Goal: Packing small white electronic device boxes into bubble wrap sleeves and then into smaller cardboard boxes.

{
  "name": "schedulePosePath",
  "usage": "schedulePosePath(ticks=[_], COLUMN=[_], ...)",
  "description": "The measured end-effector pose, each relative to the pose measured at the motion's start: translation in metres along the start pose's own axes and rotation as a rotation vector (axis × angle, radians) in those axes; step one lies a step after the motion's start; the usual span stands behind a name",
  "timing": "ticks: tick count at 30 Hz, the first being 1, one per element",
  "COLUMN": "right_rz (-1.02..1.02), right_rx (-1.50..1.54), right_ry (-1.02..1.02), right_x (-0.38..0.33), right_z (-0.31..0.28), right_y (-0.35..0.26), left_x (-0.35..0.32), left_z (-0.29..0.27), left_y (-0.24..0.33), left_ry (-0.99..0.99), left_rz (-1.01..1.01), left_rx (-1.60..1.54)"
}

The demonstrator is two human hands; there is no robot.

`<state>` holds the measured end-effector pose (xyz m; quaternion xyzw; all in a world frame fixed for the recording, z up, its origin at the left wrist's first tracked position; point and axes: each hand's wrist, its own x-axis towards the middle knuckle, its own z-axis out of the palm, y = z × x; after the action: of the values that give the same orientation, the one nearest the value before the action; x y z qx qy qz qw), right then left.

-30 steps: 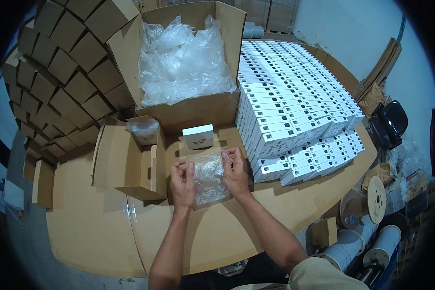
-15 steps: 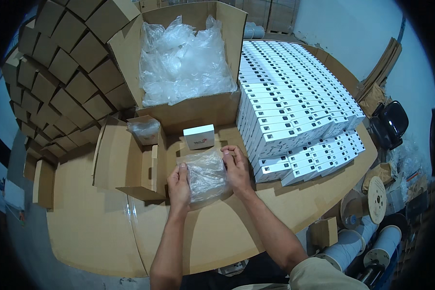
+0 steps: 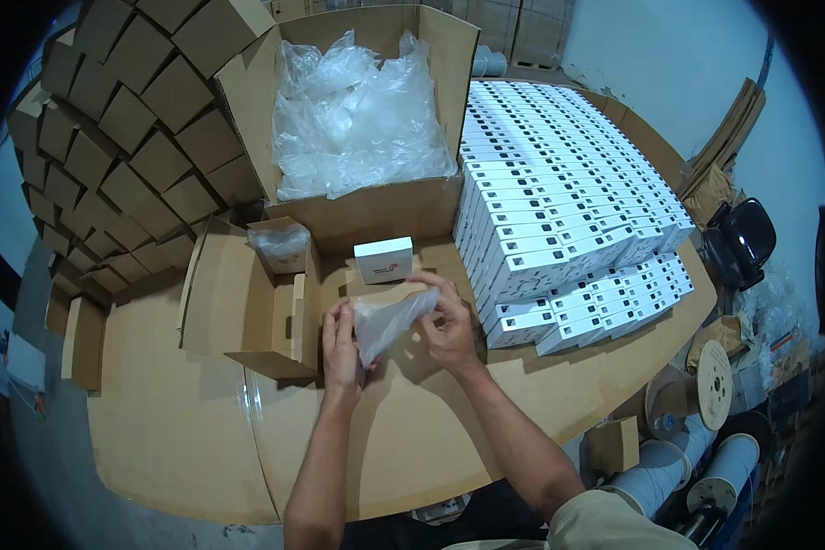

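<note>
A clear plastic bag [image 3: 388, 323] hangs between my two hands, bunched and tilted above the cardboard-covered table. My left hand [image 3: 343, 353] grips its left side with closed fingers. At its upper right corner, my right hand [image 3: 449, 328] pinches the plastic. Just beyond the bag stands a small white box [image 3: 384, 260] with a little red mark on its face. To the left of my hands is an open brown carton [image 3: 257, 325], holding a plastic-wrapped item [image 3: 281, 244] at its far end.
A large open carton [image 3: 367, 197] full of clear plastic bags [image 3: 362, 119] stands at the back. Stacked white boxes [image 3: 545, 220] fill the right side. Brown cartons [image 3: 137, 128] pile up at the left. Cable spools [image 3: 715, 376] sit on the lower right.
The bag was spread flat between my hands and is now lifted and folded into a narrower, slanted shape. Both hands have turned slightly around it.
</note>
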<state>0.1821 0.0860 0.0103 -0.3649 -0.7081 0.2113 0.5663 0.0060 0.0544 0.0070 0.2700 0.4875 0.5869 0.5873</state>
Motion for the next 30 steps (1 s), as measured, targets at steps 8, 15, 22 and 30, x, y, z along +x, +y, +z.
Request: schedulePosePath(ticks=[8,15,22,30], right_rz=[0.478,0.533,0.568,0.659], right_rx=[0.307,0.34,0.303,0.653], right_ry=[0.032,-0.121,-0.025,0.081], right_x=[-0.008,-0.006,-0.005,-0.004], right_z=[0.012,0.006,0.007,0.004], right_y=[-0.006,-0.012,0.004,0.004], left_x=[-0.011,-0.017,-0.012,-0.012], left_z=[0.013,0.017,0.016,0.016], left_y=[0.002,0.008,0.007,0.005], left_ry=[0.151,0.197,0.216,0.225], left_rz=[0.695,0.498,0.605,0.606], left_rx=[0.551,0.496,0.531,0.492])
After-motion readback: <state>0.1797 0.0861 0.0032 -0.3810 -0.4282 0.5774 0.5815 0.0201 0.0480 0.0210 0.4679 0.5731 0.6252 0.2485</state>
